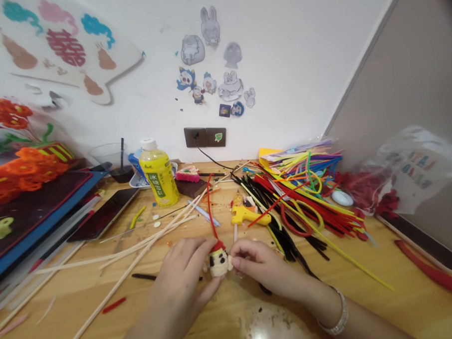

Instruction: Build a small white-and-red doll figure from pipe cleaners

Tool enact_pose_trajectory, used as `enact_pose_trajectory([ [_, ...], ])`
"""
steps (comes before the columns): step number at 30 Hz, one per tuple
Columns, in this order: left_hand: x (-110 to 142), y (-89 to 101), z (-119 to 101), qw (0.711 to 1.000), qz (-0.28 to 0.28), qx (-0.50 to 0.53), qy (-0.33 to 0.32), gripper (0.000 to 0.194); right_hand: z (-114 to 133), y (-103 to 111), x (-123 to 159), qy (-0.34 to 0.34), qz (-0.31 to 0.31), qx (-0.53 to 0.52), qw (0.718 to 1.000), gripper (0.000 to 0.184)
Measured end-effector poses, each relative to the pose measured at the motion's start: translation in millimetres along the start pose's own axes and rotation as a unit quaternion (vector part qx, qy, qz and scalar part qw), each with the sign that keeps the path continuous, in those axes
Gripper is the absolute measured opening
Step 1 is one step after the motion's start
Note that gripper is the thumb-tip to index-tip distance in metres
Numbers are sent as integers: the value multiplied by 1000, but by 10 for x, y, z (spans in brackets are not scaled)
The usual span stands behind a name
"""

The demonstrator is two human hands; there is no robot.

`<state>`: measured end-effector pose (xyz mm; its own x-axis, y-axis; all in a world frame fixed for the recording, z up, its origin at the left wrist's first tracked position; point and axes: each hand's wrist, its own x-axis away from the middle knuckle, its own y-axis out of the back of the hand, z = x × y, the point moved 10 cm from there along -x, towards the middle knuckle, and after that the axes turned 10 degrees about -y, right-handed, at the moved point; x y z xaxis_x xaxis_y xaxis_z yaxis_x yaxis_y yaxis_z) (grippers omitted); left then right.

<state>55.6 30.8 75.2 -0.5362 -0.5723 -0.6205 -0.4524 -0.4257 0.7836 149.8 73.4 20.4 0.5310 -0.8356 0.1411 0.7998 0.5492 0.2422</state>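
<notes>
A small cream doll's head (218, 266) with black eye patches and a red top, seemingly made of fuzzy pipe cleaner, is held above the table. My left hand (180, 274) grips it from the left between thumb and fingers. From its red top a long red pipe cleaner (210, 205) rises in a curve. My right hand (260, 263) is closed in a pinch on the small cream piece at the head's right side. Just behind the hands lies a yellow glue gun (250, 216), its pale nozzle or stick partly hidden.
Cream pipe cleaners (139, 248) stretch across the left. Behind them stand a yellow drink bottle (158, 172) and a tablet or phone (104, 215). Black, red and coloured pipe cleaners (306, 201) pile up at right. Orange flowers (24, 171) fill the left edge; a white wall closes the back.
</notes>
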Motion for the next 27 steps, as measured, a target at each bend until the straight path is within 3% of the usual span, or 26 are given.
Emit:
enact_pose_trajectory([
  [11,8,-36,-5,1000,2,-2,-10,35,-49,5,-13,-13,-15,10,1000,14],
  [27,71,-67,58,1000,-13,0,14,37,-128,16,-20,-41,-51,-79,995,20],
])
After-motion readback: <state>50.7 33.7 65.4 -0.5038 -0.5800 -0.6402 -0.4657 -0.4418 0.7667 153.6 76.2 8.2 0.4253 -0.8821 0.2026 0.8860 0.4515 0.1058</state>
